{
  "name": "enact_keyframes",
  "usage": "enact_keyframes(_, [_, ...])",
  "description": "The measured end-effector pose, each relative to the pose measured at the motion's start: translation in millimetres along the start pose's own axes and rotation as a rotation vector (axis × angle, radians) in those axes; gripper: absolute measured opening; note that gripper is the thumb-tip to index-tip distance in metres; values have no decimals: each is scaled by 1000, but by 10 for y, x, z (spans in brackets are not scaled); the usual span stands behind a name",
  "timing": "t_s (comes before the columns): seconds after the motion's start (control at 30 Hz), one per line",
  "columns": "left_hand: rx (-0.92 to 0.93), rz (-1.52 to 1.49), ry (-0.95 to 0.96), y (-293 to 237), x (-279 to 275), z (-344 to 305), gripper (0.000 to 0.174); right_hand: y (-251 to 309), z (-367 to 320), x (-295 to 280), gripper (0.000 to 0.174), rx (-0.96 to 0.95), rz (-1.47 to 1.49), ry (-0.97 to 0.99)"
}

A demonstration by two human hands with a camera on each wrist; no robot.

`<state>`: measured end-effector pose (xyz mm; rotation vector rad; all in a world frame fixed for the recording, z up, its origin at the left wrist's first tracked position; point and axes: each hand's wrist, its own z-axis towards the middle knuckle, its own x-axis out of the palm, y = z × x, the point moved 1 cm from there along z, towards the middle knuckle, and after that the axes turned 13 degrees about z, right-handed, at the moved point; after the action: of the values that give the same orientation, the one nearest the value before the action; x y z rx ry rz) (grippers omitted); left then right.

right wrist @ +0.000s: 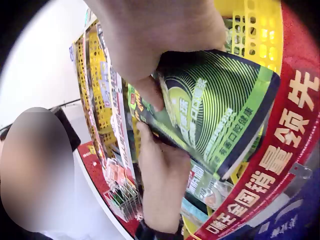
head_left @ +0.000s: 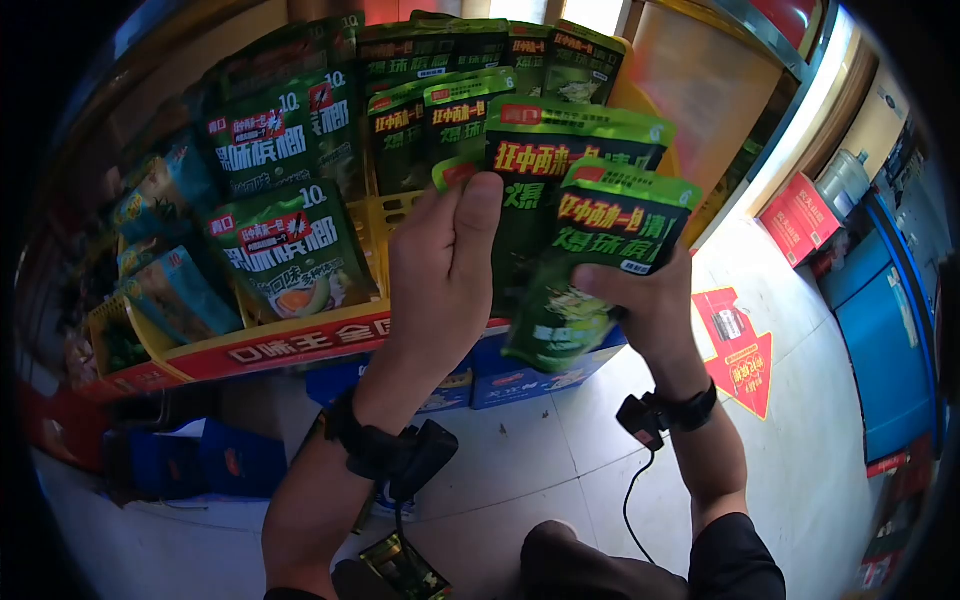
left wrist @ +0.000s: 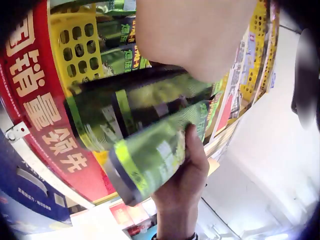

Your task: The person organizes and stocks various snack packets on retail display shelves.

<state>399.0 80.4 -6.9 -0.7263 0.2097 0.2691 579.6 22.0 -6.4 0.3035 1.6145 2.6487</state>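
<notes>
Two dark-green pouches are held up before the display, one overlapping the other. My left hand [head_left: 445, 265] grips the rear pouch [head_left: 520, 180] at its left edge, thumb upright and the other fingers mostly hidden. The front pouch [head_left: 610, 235] tilts in my right hand [head_left: 650, 300], whose thumb lies across its face. In the left wrist view the right hand [left wrist: 182, 182] holds the lighter green front pouch [left wrist: 155, 150] beside the rear one [left wrist: 150, 97]. The right wrist view shows a pouch back [right wrist: 210, 105] between the right hand [right wrist: 160, 25] and left hand [right wrist: 162, 170].
Yellow baskets [head_left: 375, 245] hold rows of green pouches [head_left: 285, 245], with blue packs [head_left: 180, 295] at left. A red sign strip [head_left: 260, 350] runs along the front, above blue boxes [head_left: 530, 380]. A dark packet [head_left: 400, 565] lies low; a red box [head_left: 800, 220] stands right.
</notes>
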Motion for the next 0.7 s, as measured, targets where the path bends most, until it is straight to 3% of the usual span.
enact_keyframes(0.03, [95,130,-71,13,-16,17,30,18,-19,88,35,-18,-32,-42])
enact_keyframes(0.13, [183,111,-161,15,40,45,22,-10,-59,178,36,22,-164,-166])
enact_keyframes(0.27, [193,194,-108,50,-65,57,18,6,-3,96,40,-86,-212,-184])
enact_keyframes(0.3, [107,181,-101,101,-107,61,19,21,39,25,41,-142,-285,-168])
enact_keyframes(0.33, [18,168,-96,144,-150,59,20,12,139,-104,44,-140,-117,-187])
enact_keyframes(0.37, [18,168,-96,155,-190,42,20,-22,165,-143,46,-254,-291,-216])
enact_keyframes(0.4, [75,196,-129,180,-258,38,21,111,425,-405,48,-129,-129,-198])
enact_keyframes(0.47, [86,238,-127,169,-328,13,22,46,685,-543,45,-396,-133,-255])
enact_keyframes(0.5, [88,242,-125,163,-374,0,22,65,955,-627,45,-357,-150,-269])
enact_keyframes(0.57, [119,288,-52,138,-429,-61,22,23,1120,-614,41,-431,-239,-228])
enact_keyframes(0.6, [251,244,-37,204,-444,-89,21,-26,1325,-603,41,-441,-229,-238])
enact_keyframes(0.67, [256,248,14,197,-529,-93,21,-230,1781,-550,34,-270,-415,-29])
enact_keyframes(0.7, [247,232,50,169,-537,-106,20,-271,1870,-538,34,-270,-415,-29])
